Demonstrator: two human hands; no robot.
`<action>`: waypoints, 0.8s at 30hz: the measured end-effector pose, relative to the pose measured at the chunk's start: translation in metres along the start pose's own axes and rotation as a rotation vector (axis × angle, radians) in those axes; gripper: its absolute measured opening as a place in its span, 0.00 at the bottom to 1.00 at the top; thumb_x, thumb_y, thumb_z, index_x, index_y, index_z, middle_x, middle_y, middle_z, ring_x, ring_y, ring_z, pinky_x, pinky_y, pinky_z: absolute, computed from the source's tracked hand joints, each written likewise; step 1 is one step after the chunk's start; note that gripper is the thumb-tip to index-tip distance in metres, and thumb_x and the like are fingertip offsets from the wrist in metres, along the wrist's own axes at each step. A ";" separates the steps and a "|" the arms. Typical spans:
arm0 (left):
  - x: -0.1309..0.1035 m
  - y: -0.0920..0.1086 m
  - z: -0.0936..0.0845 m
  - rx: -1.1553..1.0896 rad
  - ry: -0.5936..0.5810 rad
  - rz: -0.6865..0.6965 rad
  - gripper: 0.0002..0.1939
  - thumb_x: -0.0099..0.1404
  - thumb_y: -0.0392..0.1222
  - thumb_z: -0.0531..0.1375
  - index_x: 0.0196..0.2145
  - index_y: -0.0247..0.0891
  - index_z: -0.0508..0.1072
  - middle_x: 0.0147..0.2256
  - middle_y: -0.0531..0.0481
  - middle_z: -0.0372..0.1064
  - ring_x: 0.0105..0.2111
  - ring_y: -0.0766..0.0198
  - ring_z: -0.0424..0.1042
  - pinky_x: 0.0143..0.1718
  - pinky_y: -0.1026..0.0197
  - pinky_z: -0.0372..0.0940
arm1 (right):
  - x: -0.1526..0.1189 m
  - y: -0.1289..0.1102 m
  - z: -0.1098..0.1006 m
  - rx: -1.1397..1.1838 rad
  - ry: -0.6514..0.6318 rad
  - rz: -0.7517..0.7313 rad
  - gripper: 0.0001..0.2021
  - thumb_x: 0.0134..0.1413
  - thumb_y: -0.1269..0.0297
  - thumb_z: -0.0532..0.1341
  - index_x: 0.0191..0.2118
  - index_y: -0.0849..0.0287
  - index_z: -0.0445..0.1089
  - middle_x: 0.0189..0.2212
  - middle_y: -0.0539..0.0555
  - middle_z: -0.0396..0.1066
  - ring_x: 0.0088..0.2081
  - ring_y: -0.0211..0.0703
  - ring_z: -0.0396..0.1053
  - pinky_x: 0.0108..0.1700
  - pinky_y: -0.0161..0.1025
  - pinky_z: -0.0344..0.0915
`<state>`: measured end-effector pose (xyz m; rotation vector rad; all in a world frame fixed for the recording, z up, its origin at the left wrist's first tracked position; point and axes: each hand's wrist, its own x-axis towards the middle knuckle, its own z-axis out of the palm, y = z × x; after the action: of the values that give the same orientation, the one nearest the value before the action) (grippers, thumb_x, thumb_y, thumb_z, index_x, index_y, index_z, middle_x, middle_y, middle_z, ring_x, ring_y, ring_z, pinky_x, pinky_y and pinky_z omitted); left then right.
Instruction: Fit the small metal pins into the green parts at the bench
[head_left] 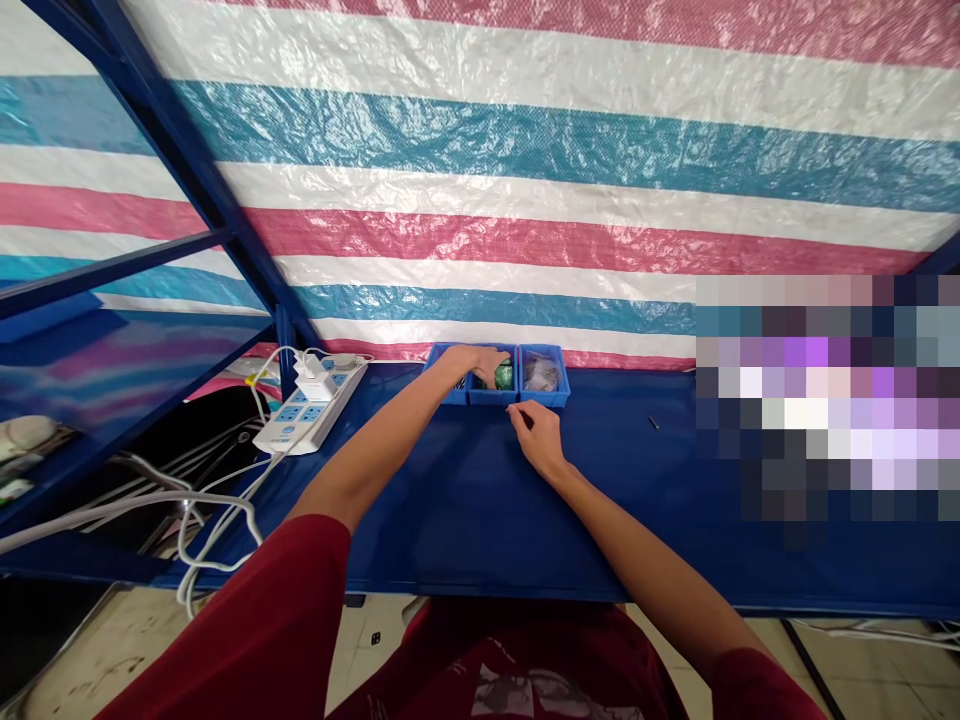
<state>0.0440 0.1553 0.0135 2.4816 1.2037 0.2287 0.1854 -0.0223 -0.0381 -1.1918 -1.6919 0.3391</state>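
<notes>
Three blue bins stand side by side at the back of the blue table. My left hand (486,364) reaches into the middle bin (491,397), its fingers beside a green item (504,375); whether it grips anything is hidden. My right hand (535,430) is just in front of the bins, thumb and fingers pinched together; anything between the fingertips is too small to name. Clear plastic bags (540,373) lie in the right bin (555,399). The left bin (456,398) holds small dark pieces, partly covered by my left forearm.
A white power strip (306,415) with plugs and loose white cables sits at the table's left. A small dark pin-like piece (654,423) lies right of the bins. The far right is pixelated. Striped sheeting (480,240) hangs behind.
</notes>
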 end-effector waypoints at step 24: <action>-0.018 0.028 -0.002 0.462 -0.111 0.065 0.28 0.48 0.44 0.65 0.48 0.38 0.68 0.44 0.42 0.73 0.43 0.47 0.72 0.39 0.58 0.63 | 0.003 0.014 0.004 -0.431 0.023 -0.142 0.19 0.58 0.68 0.53 0.54 0.58 0.68 0.55 0.60 0.64 0.59 0.58 0.54 0.59 0.57 0.53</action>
<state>0.0530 0.1258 0.0267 2.8795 1.2418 -0.1929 0.1899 -0.0117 -0.0480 -1.3642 -1.8742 -0.1358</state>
